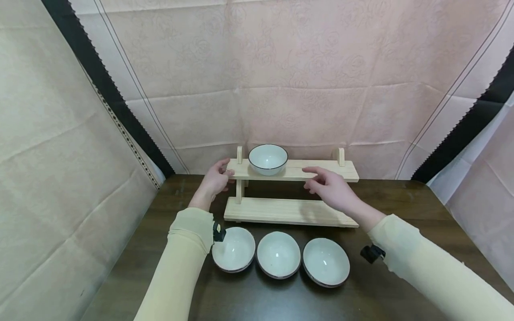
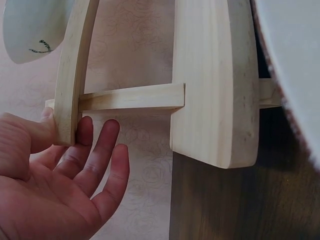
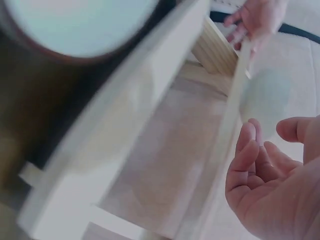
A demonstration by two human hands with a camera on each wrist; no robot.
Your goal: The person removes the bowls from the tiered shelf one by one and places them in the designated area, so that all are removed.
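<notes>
A two-tier light wooden rack (image 1: 289, 209) stands on the table, its upper board (image 2: 75, 65) held at the left end by my left hand (image 1: 216, 180). In the left wrist view the thumb lies over the board's edge and the fingers (image 2: 107, 140) reach beneath it. On the upper board, left of its middle, sits a white bowl (image 1: 268, 158) with a dark rim. My right hand (image 1: 330, 187) hovers by the front edge of that board, right of the bowl. Its fingers (image 3: 245, 165) are loosely bent and hold nothing.
Three white bowls, a left one (image 1: 234, 248), a middle one (image 1: 279, 254) and a right one (image 1: 326, 261), stand in a row before the rack, with doubled rim lines. A pale patterned cloth (image 1: 305, 80) hangs behind the dark wooden table (image 1: 241, 303).
</notes>
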